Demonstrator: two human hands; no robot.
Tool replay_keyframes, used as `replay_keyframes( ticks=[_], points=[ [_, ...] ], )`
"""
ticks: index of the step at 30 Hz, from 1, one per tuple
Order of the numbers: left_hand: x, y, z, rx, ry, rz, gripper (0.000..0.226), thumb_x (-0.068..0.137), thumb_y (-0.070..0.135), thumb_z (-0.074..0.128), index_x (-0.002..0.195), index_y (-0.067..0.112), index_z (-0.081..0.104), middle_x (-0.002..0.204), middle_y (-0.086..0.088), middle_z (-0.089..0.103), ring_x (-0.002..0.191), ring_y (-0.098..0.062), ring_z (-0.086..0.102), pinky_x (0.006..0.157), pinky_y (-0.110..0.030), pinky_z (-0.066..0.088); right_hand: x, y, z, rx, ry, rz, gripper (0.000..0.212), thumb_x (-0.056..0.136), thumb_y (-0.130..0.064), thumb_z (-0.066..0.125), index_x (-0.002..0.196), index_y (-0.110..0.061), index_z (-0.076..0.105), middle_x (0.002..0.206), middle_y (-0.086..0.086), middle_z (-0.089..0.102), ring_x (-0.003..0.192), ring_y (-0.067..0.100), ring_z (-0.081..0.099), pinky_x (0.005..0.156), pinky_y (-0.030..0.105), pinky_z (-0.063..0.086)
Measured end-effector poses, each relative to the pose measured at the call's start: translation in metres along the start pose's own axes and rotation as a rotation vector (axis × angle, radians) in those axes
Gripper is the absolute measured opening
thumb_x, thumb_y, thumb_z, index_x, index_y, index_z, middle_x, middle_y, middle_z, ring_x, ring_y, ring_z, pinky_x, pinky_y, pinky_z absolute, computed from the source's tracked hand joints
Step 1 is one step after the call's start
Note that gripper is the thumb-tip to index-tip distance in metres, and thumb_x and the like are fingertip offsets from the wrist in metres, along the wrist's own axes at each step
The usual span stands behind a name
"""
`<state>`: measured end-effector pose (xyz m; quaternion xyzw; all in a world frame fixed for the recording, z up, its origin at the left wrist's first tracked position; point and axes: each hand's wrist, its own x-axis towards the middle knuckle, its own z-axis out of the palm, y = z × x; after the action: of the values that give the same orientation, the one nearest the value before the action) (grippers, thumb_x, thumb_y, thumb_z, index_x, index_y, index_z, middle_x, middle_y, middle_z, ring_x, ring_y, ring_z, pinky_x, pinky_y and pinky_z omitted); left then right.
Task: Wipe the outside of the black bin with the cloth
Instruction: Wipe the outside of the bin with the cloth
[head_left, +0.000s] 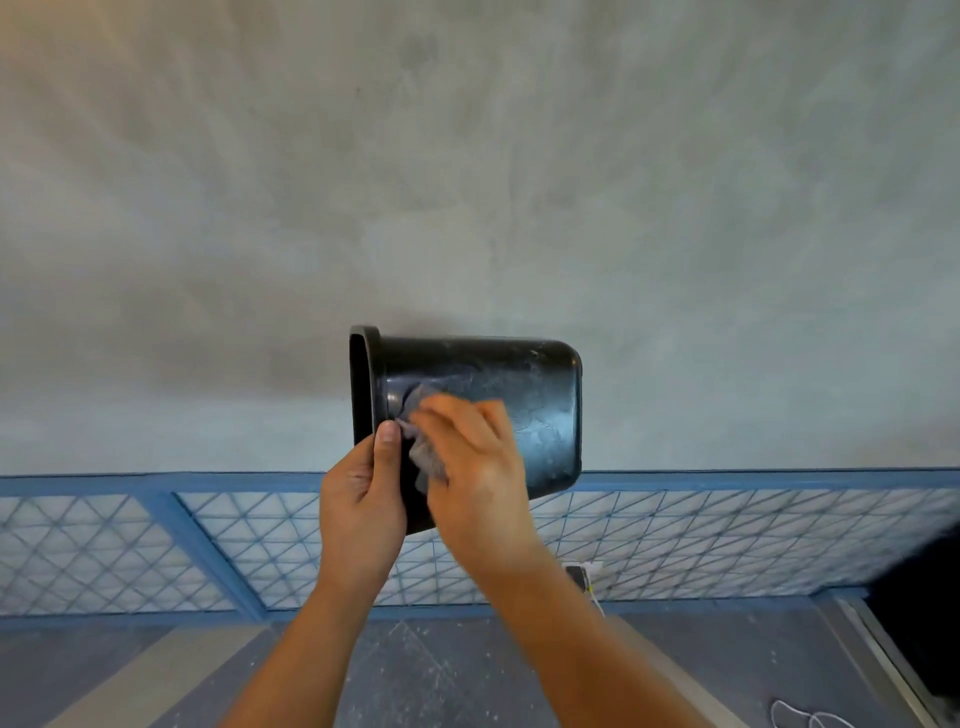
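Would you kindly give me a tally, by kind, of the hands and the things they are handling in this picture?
black bin: 1
grey cloth: 1
hands: 2 (left hand gripping the bin's rim, right hand pressing the cloth on the bin's side)
Total: 4

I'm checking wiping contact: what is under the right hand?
A grey cloth, pressed on the black bin by the right hand. How much cloth lies beneath the palm is hidden.
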<state>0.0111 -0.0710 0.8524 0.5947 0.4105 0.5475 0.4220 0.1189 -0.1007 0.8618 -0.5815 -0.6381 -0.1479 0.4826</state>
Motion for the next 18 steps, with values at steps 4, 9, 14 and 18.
replay_keyframes(
  ticks=[4,9,14,18],
  points=[
    [0.003,0.001,-0.004,0.025,-0.032,-0.003,0.06,0.101,0.055,0.045,0.07,0.005,0.054,0.059,-0.013,0.048,0.056,-0.012,0.044,0.052,-0.026,0.036,0.037,0.007,0.0,-0.022,0.034,0.046,0.049,0.078,0.009,0.059,0.123,-0.004,0.073,0.133,0.001,0.068,0.099,0.029,0.056,0.083,0.036,0.056],
    [0.016,-0.001,-0.008,-0.016,0.009,-0.037,0.052,0.101,0.054,0.046,0.069,0.015,0.061,0.057,-0.001,0.057,0.055,-0.011,0.051,0.051,-0.028,0.043,-0.007,-0.015,0.014,-0.001,-0.002,0.008,0.032,0.093,0.0,0.067,0.123,-0.007,0.073,0.136,-0.002,0.067,0.096,0.024,0.056,0.08,0.032,0.055],
    [0.013,-0.008,-0.012,0.063,-0.046,0.015,0.047,0.104,0.045,0.051,0.077,0.009,0.066,0.065,-0.013,0.063,0.056,-0.012,0.052,0.051,-0.02,0.04,0.036,0.001,0.008,-0.031,0.052,0.089,0.035,0.089,0.004,0.062,0.118,-0.008,0.075,0.128,-0.001,0.071,0.097,0.024,0.054,0.081,0.032,0.054],
    [0.013,-0.006,-0.011,0.129,-0.066,0.038,0.047,0.105,0.039,0.055,0.075,0.003,0.059,0.067,-0.023,0.057,0.053,-0.019,0.045,0.048,-0.02,0.032,0.067,0.002,0.005,-0.052,0.016,0.094,0.047,0.076,0.006,0.053,0.115,-0.007,0.076,0.119,0.0,0.073,0.098,0.028,0.053,0.078,0.036,0.053]
  ],
)
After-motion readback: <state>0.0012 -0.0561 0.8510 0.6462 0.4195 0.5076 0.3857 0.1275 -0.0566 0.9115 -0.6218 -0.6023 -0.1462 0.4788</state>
